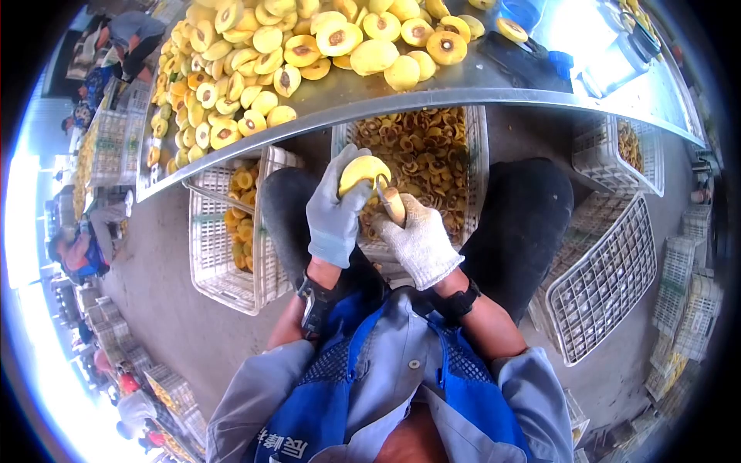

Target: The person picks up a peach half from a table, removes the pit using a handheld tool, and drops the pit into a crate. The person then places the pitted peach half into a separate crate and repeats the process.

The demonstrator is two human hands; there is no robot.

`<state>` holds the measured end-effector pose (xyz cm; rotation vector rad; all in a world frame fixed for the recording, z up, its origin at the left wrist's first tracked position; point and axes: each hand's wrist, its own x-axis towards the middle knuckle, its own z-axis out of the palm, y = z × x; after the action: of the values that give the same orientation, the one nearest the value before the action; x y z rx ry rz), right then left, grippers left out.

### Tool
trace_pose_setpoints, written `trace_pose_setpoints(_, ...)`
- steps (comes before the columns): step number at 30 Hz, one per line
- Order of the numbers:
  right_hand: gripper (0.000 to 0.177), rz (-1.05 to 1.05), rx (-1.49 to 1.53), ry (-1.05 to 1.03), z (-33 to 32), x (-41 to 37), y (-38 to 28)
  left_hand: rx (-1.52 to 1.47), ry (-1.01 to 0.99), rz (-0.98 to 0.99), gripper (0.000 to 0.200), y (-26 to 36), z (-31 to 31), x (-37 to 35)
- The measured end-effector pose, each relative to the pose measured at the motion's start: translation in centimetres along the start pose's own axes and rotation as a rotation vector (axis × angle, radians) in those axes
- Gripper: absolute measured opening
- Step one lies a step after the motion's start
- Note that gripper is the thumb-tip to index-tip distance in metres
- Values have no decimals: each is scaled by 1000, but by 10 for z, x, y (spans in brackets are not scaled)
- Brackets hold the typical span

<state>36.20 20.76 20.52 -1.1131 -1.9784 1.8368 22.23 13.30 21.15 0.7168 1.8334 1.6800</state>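
My left hand [338, 202], in a grey glove, holds a yellow halved fruit [363, 173] above a crate. In a white knitted glove, my right hand [419, 241] grips a tool with a wooden handle [394, 207]. The tool's curved metal end touches the fruit's right side. Below both hands, between my knees, a white crate [478, 166] holds many brownish-orange scraps [421, 147]. Many yellow fruit halves [266, 38], some with brown pits, lie heaped on the metal table [370, 106] in front of me.
A white crate [224, 266] with orange pieces stands at the left. At the right are a tilted crate [602, 278] and another with scraps [648, 166]. A blue container [522, 13] and a bright lamp-like object [624, 65] are on the table. People work at far left.
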Motion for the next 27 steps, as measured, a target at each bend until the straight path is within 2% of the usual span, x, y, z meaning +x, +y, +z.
trace_pose_setpoints(6,33,34,-73,-6,5,4,9,386,62,91,48,13,15,-6)
trace_pose_setpoints(10,32,-3,-33,-47,7,4,16,513,61,121,49,11,14,-9)
trace_pose_setpoints(15,28,96,-35,-98,15,8,27,692,50,182,51,9,10,-13)
trace_pose_setpoints(19,29,180,132,-156,12,7,18,652,-43,270,60,7,1,-12)
trace_pose_setpoints(21,30,122,98,-189,10,6,16,567,-123,313,67,4,-4,-8)
trace_pose_setpoints(24,30,3,37,-171,14,7,24,463,-167,263,76,-2,-2,-5)
trace_pose_setpoints(27,26,-7,21,-196,7,5,11,414,-59,218,74,-16,6,-8)
